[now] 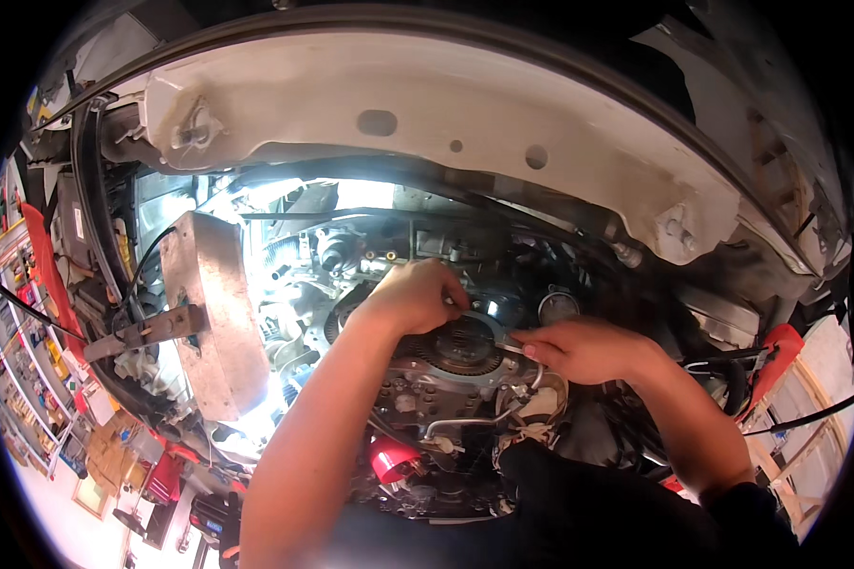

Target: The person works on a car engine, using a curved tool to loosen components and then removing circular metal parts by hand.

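Observation:
My left hand (417, 294) is curled over the upper edge of a grey metal ring plate (484, 375) around a dark toothed gear (451, 349) on the engine; whatever its fingertips hold is hidden. My right hand (588, 351) grips a slim grey metal piece (514, 344) at the ring's right side, thumb resting along it. Below the gear lie bolted metal housings (408, 403), a bent metal pipe (474, 422) and a red cylindrical part (394, 460).
A pale body crossmember (446, 95) spans overhead. A rectangular metal block (209, 313) on a bracket stands left, lit by bright work light. Red-covered body edges (778, 356) flank the engine bay. Shelves of small items (14, 351) line the far left.

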A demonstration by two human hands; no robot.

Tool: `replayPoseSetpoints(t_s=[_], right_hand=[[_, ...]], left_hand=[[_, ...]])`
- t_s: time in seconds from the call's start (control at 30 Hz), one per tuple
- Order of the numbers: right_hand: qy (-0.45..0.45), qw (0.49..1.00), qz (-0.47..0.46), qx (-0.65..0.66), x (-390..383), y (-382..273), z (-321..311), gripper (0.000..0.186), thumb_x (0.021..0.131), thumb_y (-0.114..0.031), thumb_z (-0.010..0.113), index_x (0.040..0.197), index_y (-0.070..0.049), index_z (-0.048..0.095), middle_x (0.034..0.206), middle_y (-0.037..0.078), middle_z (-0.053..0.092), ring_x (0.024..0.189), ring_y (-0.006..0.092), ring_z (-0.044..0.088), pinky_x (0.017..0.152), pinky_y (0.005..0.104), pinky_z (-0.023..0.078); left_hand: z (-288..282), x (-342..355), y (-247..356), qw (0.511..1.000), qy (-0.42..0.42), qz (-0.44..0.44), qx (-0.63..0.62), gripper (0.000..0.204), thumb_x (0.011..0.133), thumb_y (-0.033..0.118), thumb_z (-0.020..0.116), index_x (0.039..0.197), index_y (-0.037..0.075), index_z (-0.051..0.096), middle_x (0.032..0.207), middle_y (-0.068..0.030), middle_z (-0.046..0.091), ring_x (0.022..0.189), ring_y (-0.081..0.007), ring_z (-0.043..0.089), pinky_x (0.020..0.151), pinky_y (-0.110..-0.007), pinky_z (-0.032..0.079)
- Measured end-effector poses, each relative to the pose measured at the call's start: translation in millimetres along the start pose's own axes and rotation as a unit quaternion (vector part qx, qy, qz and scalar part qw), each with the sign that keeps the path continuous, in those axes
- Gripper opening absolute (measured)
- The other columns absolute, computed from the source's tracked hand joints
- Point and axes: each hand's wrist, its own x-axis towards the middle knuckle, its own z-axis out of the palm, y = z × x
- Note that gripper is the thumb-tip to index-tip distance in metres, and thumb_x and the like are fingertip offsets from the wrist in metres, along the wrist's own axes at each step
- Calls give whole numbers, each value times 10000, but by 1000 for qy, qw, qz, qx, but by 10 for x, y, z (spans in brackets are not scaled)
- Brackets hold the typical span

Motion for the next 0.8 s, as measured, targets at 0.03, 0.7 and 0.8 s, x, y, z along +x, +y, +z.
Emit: replayPoseSetpoints(t_s=[0.03, 0.7, 0.8], right_hand=[[1, 1000, 1, 0, 32, 40, 5, 420, 1014, -321, 440, 1341, -80, 548, 1090, 204, 669, 1013, 368, 630, 878, 413, 484], [97, 993, -12, 66, -35, -52, 95, 407, 995, -244, 457, 1371, -104, 530, 966, 195, 677, 888, 330, 649, 823, 392, 491], [53, 992, -42, 103, 12, 71, 133, 393, 988, -193, 472, 1363, -101, 544, 756, 150, 631, 669, 227, 577, 719, 327, 482]], left_hand=[[-12, -16, -4, 1000, 0, 1, 0, 188, 754, 174, 765, 940, 144, 774, 969, -88, 732, 942, -269, 682, 875, -347, 522], [25, 74, -18, 999, -29, -7, -46, 171, 799, 145, 729, 963, 114, 769, 969, -135, 726, 921, -267, 683, 857, -352, 516], [27, 71, -9, 999, -37, -16, -33, 172, 800, 148, 728, 963, 115, 770, 973, -135, 727, 924, -268, 683, 863, -352, 513]])
